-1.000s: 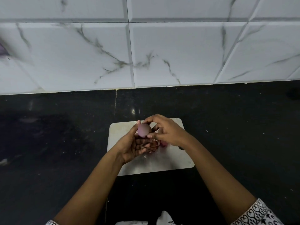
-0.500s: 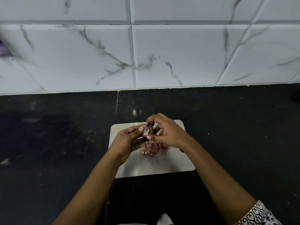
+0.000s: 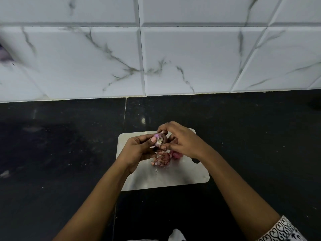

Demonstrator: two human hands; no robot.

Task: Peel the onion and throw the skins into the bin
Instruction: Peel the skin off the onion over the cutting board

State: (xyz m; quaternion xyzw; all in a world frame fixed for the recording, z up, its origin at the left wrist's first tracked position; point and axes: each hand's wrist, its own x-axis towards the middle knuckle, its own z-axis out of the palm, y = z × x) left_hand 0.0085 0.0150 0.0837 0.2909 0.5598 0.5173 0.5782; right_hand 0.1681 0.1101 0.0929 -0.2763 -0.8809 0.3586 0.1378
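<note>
Head view: both hands' grips [image 3: 139,148] [image 3: 184,141] pinch the onion [image 3: 160,140] (above skins [image 3: 161,159]).

The onion [image 3: 160,140] is small, purple and roundish, held up a little below the middle of the frame with its pale, rough root end turned toward the camera. A smooth patch of lighter purple flesh shows at its upper left. The skins [image 3: 161,159] lie just below it in a loose heap of pinkish, papery curls, with a redder piece [image 3: 175,154] just to the right of the heap.
</note>
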